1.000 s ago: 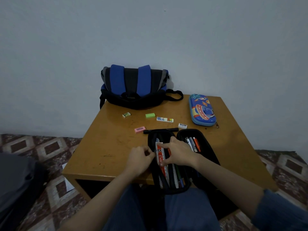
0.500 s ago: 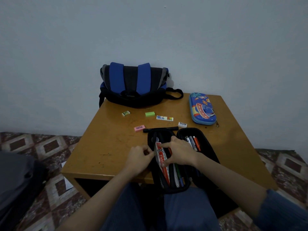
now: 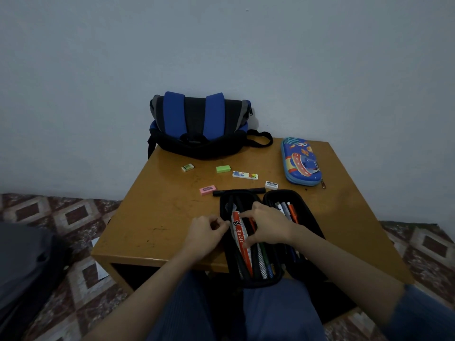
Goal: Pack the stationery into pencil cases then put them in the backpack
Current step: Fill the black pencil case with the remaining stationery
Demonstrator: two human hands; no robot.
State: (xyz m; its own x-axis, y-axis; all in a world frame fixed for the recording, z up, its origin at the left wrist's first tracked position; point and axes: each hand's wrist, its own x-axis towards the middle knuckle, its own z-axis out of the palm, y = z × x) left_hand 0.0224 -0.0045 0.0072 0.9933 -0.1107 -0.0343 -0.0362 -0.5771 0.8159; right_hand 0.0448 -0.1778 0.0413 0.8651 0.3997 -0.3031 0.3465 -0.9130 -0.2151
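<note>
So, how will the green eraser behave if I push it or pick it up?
The green eraser looks like a flat-sided block, so it should slide, not roll. Being small, it is probably light. Lying low and flat, it should not tip.

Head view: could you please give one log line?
black pencil case open | right hand pinches red ruler | left hand holds case rim

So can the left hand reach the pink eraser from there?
Probably yes. The pink eraser lies on the table just beyond the left hand, nothing between them, but it must first release the black pencil case.
</note>
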